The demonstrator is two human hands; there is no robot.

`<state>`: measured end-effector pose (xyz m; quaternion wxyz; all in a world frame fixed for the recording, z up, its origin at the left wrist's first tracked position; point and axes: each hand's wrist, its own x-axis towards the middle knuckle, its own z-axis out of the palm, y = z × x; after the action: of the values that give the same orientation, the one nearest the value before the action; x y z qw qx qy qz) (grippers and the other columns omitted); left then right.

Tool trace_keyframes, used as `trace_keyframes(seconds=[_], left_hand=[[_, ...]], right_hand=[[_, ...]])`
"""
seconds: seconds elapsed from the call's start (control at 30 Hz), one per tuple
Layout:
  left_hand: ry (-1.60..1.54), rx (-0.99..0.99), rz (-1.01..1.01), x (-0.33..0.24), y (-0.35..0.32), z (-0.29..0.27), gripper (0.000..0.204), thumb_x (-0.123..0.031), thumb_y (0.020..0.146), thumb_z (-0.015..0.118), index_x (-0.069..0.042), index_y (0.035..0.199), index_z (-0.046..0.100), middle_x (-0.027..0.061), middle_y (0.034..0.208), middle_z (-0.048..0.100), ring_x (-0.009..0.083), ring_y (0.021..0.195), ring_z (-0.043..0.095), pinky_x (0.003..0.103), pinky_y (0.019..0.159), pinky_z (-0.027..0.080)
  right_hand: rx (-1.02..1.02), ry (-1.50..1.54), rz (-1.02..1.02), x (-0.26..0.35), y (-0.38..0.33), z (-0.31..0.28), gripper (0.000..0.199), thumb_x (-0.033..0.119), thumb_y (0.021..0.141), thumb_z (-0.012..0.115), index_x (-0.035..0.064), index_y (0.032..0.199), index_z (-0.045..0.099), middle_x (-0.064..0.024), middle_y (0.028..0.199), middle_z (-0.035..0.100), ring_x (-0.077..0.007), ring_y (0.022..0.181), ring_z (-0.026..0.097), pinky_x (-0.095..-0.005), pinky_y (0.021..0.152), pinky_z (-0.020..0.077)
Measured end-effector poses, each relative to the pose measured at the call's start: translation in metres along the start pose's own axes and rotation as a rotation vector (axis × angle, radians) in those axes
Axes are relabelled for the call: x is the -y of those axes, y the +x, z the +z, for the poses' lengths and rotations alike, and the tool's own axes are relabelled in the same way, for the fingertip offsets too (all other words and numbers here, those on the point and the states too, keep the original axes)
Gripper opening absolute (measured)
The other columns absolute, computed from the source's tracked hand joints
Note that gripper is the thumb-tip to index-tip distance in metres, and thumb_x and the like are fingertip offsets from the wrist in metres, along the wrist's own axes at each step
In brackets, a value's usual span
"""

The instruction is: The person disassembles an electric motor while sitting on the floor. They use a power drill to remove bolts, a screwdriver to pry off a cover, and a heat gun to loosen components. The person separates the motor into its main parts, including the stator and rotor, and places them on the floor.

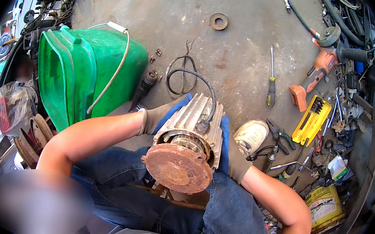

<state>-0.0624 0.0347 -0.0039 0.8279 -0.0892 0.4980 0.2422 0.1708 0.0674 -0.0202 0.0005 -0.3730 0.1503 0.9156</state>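
An electric motor (193, 124) with a ribbed grey housing and a rusty round end plate (178, 168) rests between my knees, end plate toward me. A black cable (187, 74) runs from its top onto the floor. My left hand (163, 112), in a grey and blue glove, grips the motor's left side. My right hand (227, 150), gloved the same way, holds its right side. Both hands press against the ribbed housing.
A green plastic bucket (83, 73) lies on its side at left. A yellow-handled screwdriver (271, 80), an orange power drill (313, 79), a yellow bit case (312, 120), pliers (280, 137) and a rusty ring (218, 21) lie on the concrete floor. Cables pile up at right.
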Motion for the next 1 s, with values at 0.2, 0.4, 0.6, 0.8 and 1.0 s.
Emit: trace_keyframes(seconds=[0.2, 0.4, 0.6, 0.8, 1.0], left_hand=[[-0.203, -0.009, -0.067, 0.001, 0.016, -0.014, 0.053, -0.050, 0.103, 0.046, -0.008, 0.134, 0.057, 0.0039, 0.123, 0.066, 0.0120, 0.105, 0.064, 0.029, 0.093, 0.053], [-0.039, -0.027, -0.015, -0.001, 0.034, -0.021, 0.055, -0.053, 0.102, 0.045, -0.009, 0.133, 0.058, 0.0037, 0.120, 0.067, 0.0128, 0.103, 0.065, 0.030, 0.093, 0.054], [-0.327, 0.128, -0.205, -0.026, 0.021, -0.007, 0.051, -0.047, 0.101, 0.052, -0.005, 0.130, 0.060, 0.0048, 0.114, 0.069, 0.0130, 0.097, 0.066, 0.028, 0.086, 0.057], [-0.116, -0.208, -0.061, -0.015, 0.009, -0.010, 0.049, -0.049, 0.103, 0.047, -0.008, 0.126, 0.062, 0.0049, 0.112, 0.069, 0.0117, 0.097, 0.065, 0.029, 0.089, 0.054], [-0.032, -0.027, -0.078, -0.029, -0.058, -0.006, 0.044, -0.025, 0.106, 0.047, -0.011, 0.146, 0.043, 0.0062, 0.141, 0.053, 0.0128, 0.123, 0.055, 0.034, 0.107, 0.045]], right_hand=[[-0.058, -0.018, -0.025, 0.002, 0.015, -0.006, 0.078, 0.067, 0.099, 0.033, 0.0086, 0.150, 0.036, -0.0140, 0.146, 0.049, -0.0255, 0.128, 0.055, -0.0390, 0.109, 0.0449], [-0.029, -0.080, -0.072, 0.021, 0.016, -0.006, 0.079, 0.067, 0.099, 0.031, 0.0091, 0.153, 0.031, -0.0141, 0.149, 0.045, -0.0248, 0.133, 0.049, -0.0382, 0.111, 0.0423], [-0.173, -0.117, 0.081, 0.029, 0.016, -0.007, 0.079, 0.068, 0.098, 0.034, 0.0117, 0.154, 0.029, -0.0138, 0.150, 0.044, -0.0248, 0.133, 0.049, -0.0406, 0.109, 0.0437], [-0.324, -0.249, 0.192, 0.031, 0.014, 0.001, 0.095, 0.081, 0.086, 0.043, 0.0160, 0.154, 0.030, -0.0141, 0.151, 0.042, -0.0349, 0.131, 0.049, -0.0614, 0.099, 0.0461], [-0.530, -1.042, -0.075, 0.035, 0.011, -0.022, 0.095, 0.076, 0.092, 0.033, -0.0053, 0.140, 0.046, -0.0377, 0.129, 0.053, -0.0492, 0.123, 0.051, -0.0477, 0.099, 0.0459]])
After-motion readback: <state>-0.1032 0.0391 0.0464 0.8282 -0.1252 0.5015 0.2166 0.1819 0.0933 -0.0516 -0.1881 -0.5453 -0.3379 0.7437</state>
